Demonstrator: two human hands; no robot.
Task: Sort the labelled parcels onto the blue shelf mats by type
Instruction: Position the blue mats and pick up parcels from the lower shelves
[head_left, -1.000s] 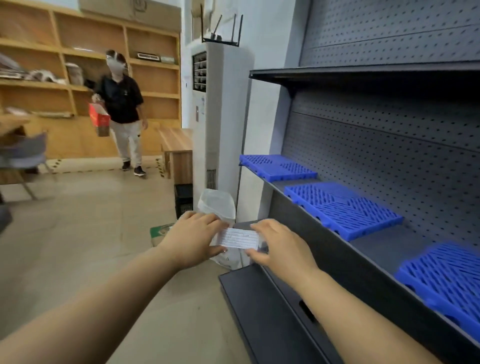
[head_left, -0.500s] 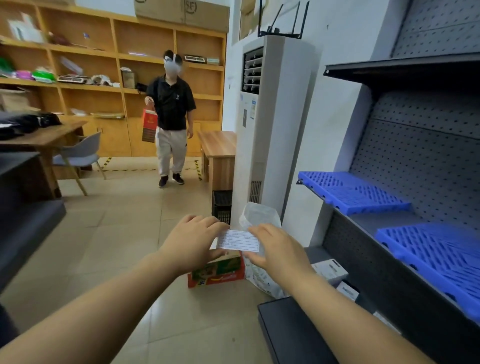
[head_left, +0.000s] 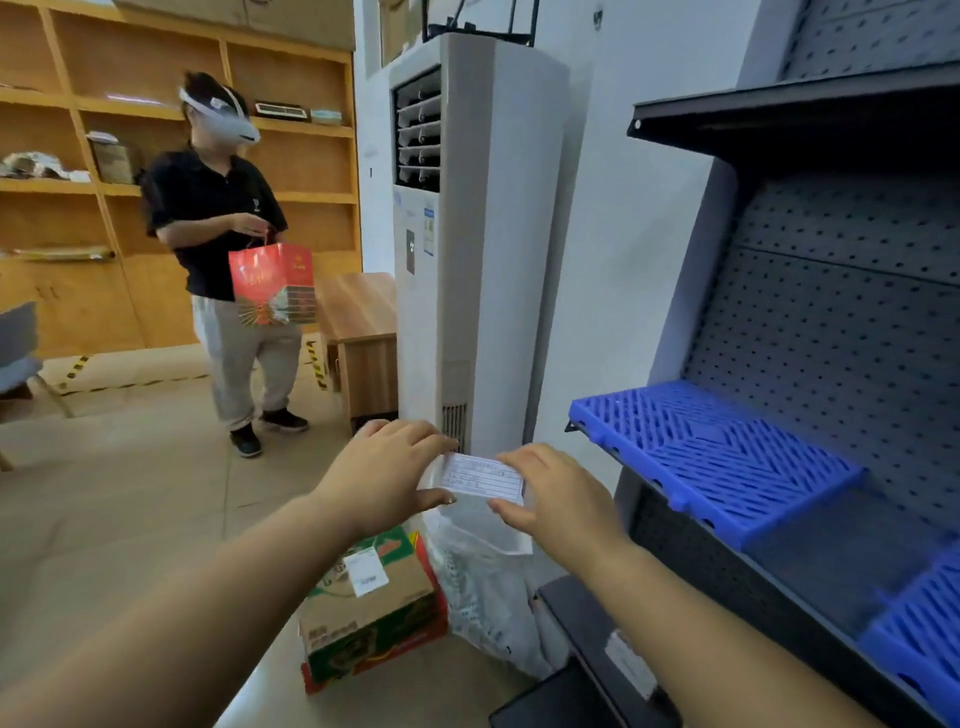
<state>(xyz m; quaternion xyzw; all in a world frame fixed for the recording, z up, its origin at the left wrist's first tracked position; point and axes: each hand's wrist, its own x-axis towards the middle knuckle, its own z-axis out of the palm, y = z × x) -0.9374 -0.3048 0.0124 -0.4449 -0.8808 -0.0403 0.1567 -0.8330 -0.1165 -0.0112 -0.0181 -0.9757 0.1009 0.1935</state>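
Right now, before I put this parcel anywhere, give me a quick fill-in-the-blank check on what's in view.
1. The labelled parcel is held by ____ hands at once.
2. The mats on the shelf are coloured ____.
3. The cardboard box stands on the ____, beside a clear plastic bag.
4. The person in the background carries a ____ paper bag.

Missing words: both; blue; floor; red
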